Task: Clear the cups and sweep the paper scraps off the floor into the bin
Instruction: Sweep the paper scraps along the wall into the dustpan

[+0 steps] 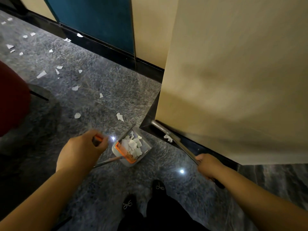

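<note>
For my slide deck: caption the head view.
Left hand holds a dustpan of paper scraps, right hand grips a broom.

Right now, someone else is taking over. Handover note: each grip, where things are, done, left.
Left hand: grips the orange-tipped handle of the dustpan, which rests on the floor.
Right hand: grips the broom handle; broom head sits at the base of the beige wall, with one paper scrap stuck to the pole.
Done: a pile of scraps is in the dustpan.
Left: loose scraps scattered on the floor ahead and to the left, two near the pan. Dustpan not yet emptied; bin and cups are not in view.
</note>
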The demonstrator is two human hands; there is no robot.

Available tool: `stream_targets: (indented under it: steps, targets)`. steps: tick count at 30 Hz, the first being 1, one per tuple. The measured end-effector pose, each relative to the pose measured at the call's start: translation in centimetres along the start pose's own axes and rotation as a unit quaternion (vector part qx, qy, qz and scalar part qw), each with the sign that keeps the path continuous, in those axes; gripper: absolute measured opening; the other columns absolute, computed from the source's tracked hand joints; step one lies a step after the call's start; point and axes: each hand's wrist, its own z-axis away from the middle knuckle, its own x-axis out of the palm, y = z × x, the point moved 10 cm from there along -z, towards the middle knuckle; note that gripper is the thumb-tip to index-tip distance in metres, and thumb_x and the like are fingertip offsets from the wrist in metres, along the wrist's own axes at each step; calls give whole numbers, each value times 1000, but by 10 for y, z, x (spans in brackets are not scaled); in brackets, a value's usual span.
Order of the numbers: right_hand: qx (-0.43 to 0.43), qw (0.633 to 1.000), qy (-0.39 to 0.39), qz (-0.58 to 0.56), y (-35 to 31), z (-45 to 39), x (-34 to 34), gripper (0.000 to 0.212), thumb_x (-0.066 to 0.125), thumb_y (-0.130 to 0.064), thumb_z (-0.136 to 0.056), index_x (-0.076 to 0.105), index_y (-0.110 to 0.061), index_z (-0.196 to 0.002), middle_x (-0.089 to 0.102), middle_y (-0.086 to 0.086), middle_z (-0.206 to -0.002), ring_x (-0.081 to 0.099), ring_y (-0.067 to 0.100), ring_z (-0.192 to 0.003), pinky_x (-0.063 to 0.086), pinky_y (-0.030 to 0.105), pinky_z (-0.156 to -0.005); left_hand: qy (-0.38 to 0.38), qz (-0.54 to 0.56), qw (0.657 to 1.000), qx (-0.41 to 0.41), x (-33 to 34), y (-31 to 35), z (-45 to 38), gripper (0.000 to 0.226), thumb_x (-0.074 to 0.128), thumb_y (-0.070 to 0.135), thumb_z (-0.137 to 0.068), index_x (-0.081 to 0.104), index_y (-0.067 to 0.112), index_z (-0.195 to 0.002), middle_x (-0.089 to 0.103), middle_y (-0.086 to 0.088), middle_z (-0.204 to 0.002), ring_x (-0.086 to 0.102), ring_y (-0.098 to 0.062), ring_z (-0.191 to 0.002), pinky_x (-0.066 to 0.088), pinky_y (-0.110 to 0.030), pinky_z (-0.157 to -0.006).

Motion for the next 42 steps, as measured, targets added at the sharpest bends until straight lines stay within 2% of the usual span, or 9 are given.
stream_targets:
  steps: [4,10,14,17,18,22,31,36,42]
  targets:
    - [-3,1000,-1,16,5,-16,1,51,56,-15,-90,46,-24,-139,59,7,-126,63,18,-76,47,21,-53,-9,11,1000,-18,7,-1,3,12,65,43,-88,67,31,-87,61,11,-71,53,-5,-63,37,-25,-53]
    - [-18,994,-67,84,-6,-11,27,44,44,-11,-93,45,-15,-137,51,2,-84,56,23,-70,46,26,-54,-2,18,999,-35,1,-11,7,9,68,41,-86,66,33,-82,59,9,-69,51,-8,-62,40,-29,-60]
    - [-44,990,-86,103,-21,6,48,48,46,-13,-94,41,-19,-140,55,8,-107,56,19,-72,40,20,-46,-3,26,999,-41,-8,-23,14,10,69,42,-85,66,34,-81,61,8,-69,56,-15,-67,45,-32,-65]
    - [-51,991,-102,73,-34,14,62,36,46,-8,-92,54,-22,-124,56,6,-97,63,20,-66,43,21,-43,0,26,999,-38,-19,-31,20,13,69,41,-84,63,36,-74,59,13,-66,53,-11,-63,45,-31,-64]
    - [-54,991,-102,64,-39,17,66,34,47,-7,-92,56,-24,-120,56,5,-94,64,21,-65,44,22,-44,-3,22,999,-39,-22,-35,22,14,69,41,-84,63,35,-74,59,12,-66,53,-11,-63,44,-31,-64]
    - [-67,994,-87,21,-57,36,80,51,49,-6,-93,42,-17,-142,59,9,-98,56,15,-54,46,24,-47,0,21,999,-50,-36,-56,30,13,70,41,-84,65,34,-75,62,7,-68,57,-15,-65,46,-32,-64]
    - [-80,996,-40,-20,-92,45,73,48,55,-11,-92,45,-20,-138,60,3,-93,56,16,-56,47,27,-51,-24,-11,997,-70,-47,-105,45,16,65,47,-86,64,34,-75,62,5,-69,56,-13,-65,44,-30,-60]
    - [-64,998,-14,-17,-97,34,65,53,53,-8,-91,41,-19,-141,62,9,-93,55,16,-51,40,21,-39,-53,-9,994,-91,-45,-136,50,16,62,48,-87,64,35,-78,64,3,-73,59,-17,-68,52,-35,-65]
    - [-55,998,-6,31,-113,20,68,54,51,-8,-92,37,-13,-144,62,7,-77,55,14,-48,41,22,-39,-44,-17,993,-111,-41,-164,50,16,63,46,-88,64,32,-80,61,6,-71,56,-13,-66,45,-31,-60]
